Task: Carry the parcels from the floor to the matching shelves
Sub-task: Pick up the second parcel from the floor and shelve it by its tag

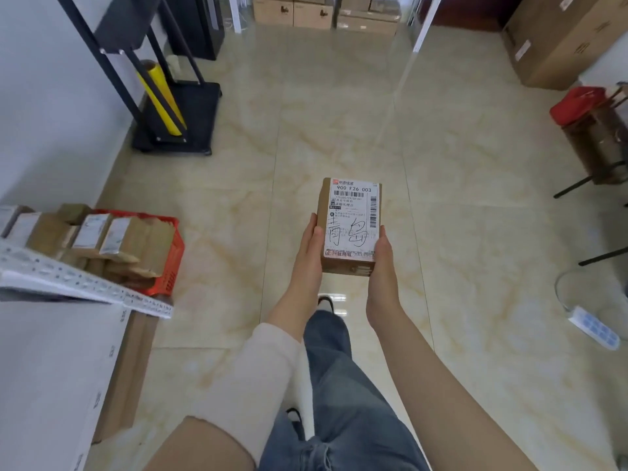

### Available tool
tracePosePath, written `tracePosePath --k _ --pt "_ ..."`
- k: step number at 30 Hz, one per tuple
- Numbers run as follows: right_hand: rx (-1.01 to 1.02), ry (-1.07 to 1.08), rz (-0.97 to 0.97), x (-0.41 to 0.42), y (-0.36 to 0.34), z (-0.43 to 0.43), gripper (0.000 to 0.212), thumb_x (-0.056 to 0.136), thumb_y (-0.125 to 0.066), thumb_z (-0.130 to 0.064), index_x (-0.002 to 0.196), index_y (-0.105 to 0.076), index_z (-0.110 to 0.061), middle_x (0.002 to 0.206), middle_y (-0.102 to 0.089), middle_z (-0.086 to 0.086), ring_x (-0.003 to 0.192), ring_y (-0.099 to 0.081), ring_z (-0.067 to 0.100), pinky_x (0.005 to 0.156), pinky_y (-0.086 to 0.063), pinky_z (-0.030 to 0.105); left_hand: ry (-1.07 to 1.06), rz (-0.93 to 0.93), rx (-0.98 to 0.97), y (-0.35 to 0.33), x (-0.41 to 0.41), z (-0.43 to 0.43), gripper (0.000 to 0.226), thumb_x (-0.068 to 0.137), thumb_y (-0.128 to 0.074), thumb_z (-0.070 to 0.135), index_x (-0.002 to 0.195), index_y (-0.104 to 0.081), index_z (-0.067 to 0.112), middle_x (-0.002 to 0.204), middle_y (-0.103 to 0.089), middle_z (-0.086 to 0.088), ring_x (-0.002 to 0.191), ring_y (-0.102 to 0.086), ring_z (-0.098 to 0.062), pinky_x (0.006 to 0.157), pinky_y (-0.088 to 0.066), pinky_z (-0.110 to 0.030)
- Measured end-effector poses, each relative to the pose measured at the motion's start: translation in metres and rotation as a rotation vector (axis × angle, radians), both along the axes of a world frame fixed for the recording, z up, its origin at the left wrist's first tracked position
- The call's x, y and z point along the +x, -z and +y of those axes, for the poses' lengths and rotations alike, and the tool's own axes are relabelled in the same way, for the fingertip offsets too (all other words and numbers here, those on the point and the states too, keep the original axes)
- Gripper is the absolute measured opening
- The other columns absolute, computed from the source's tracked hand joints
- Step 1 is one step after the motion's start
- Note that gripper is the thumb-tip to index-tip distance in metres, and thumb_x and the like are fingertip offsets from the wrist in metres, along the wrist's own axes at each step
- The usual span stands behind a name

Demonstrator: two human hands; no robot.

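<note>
Both hands are on one small cardboard parcel, held out over the tiled floor, label facing up. Left hand cups its left edge, right hand its right edge, each grip pressed against the box. More parcels sit in a red crate off to the left, beside a shelf.

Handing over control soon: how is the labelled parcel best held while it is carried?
Grip the parcel by its two long side faces, left hand and right hand coming from opposite sides near its near end. It lies flat, label up, so this probably keeps the label readable.
</note>
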State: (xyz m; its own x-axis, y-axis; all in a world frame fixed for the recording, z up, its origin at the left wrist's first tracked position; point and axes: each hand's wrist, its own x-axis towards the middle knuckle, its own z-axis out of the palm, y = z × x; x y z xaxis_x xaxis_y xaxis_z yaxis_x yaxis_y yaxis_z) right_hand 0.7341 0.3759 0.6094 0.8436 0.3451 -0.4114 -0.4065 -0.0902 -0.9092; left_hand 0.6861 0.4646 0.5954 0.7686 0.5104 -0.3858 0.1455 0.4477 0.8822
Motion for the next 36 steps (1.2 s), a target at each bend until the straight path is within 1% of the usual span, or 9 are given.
tracePosePath --k 3,5,8,13,19,25,31,34,36 --pt "-0.016 0.042 -0.01 0.076 0.006 0.039 0.048 0.098 -0.03 -0.04 0.144 -0.028 -0.025 0.146 -0.045 -0.001 0.128 -0.046 0.014 0.091 -0.04 0.02 0.007 0.022 0.013 0.002 0.073 0.04 0.073 0.08 -0.034 0.063 0.149 -0.027 0.038 0.15 -0.046 0.007 0.137 -0.044 -0.015 0.118 -0.028 -0.044" --pt "-0.006 0.037 0.0 0.127 0.004 0.066 0.044 0.099 -0.03 -0.037 0.141 -0.031 -0.023 0.143 -0.047 0.001 0.125 -0.047 0.014 0.079 -0.039 0.015 0.016 0.04 0.011 -0.001 0.122 0.067 0.07 0.082 -0.032 0.061 0.149 -0.027 0.038 0.149 -0.047 0.007 0.136 -0.045 -0.015 0.118 -0.028 -0.044" --pt "0.005 0.035 0.011 0.196 -0.005 0.112 0.041 0.099 -0.029 -0.037 0.137 -0.035 -0.025 0.139 -0.051 0.001 0.122 -0.049 0.014 0.076 -0.038 0.014 0.01 0.025 0.035 -0.011 0.191 0.113 0.074 0.081 -0.036 0.065 0.149 -0.026 0.038 0.15 -0.046 0.006 0.137 -0.045 -0.016 0.118 -0.029 -0.046" --pt "0.034 -0.021 -0.002 0.294 -0.018 0.197 0.044 0.099 -0.028 -0.036 0.141 -0.034 -0.022 0.14 -0.049 0.002 0.119 -0.049 0.012 0.078 -0.039 0.014 -0.051 0.048 0.06 -0.023 0.284 0.196 0.074 0.082 -0.036 0.062 0.15 -0.024 0.035 0.152 -0.043 0.004 0.138 -0.043 -0.018 0.117 -0.03 -0.046" --pt "0.046 -0.084 -0.042 0.415 -0.015 0.312 0.048 0.099 -0.026 -0.039 0.144 -0.032 -0.023 0.143 -0.048 0.0 0.129 -0.045 0.014 0.087 -0.038 0.012 -0.106 0.041 0.078 -0.024 0.405 0.311 0.056 0.098 -0.029 0.048 0.151 -0.021 0.033 0.152 -0.042 0.002 0.137 -0.043 -0.017 0.117 -0.03 -0.043" --pt "0.088 -0.103 -0.093 0.542 -0.035 0.458 0.05 0.098 -0.027 -0.043 0.144 -0.033 -0.025 0.142 -0.049 -0.002 0.129 -0.045 0.014 0.098 -0.037 0.025 -0.113 -0.03 0.101 -0.036 0.538 0.46 0.08 0.076 -0.04 0.068 0.149 -0.024 0.039 0.153 -0.041 0.007 0.138 -0.043 -0.015 0.117 -0.031 -0.043" --pt "0.091 -0.12 -0.124 0.659 -0.07 0.592 0.064 0.083 -0.03 -0.056 0.143 -0.036 -0.032 0.143 -0.049 -0.007 0.131 -0.044 0.012 0.104 -0.034 0.03 -0.128 -0.076 0.078 -0.066 0.657 0.592 0.075 0.081 -0.042 0.062 0.149 -0.026 0.037 0.15 -0.045 0.008 0.136 -0.046 -0.014 0.117 -0.031 -0.044" --pt "0.101 -0.103 -0.126 0.713 -0.076 0.644 0.056 0.093 -0.029 -0.052 0.144 -0.033 -0.031 0.143 -0.048 -0.005 0.132 -0.043 0.013 0.103 -0.033 0.029 -0.107 -0.084 0.09 -0.071 0.715 0.648 0.066 0.088 -0.04 0.056 0.15 -0.026 0.036 0.15 -0.046 0.006 0.135 -0.046 -0.015 0.116 -0.032 -0.043" --pt "0.087 -0.104 -0.137 0.751 -0.076 0.678 0.055 0.094 -0.027 -0.051 0.145 -0.031 -0.032 0.145 -0.047 -0.004 0.133 -0.042 0.014 0.108 -0.032 0.032 -0.092 -0.101 0.101 -0.069 0.754 0.685 0.072 0.083 -0.042 0.06 0.149 -0.027 0.035 0.151 -0.045 0.006 0.135 -0.047 -0.015 0.116 -0.033 -0.043"
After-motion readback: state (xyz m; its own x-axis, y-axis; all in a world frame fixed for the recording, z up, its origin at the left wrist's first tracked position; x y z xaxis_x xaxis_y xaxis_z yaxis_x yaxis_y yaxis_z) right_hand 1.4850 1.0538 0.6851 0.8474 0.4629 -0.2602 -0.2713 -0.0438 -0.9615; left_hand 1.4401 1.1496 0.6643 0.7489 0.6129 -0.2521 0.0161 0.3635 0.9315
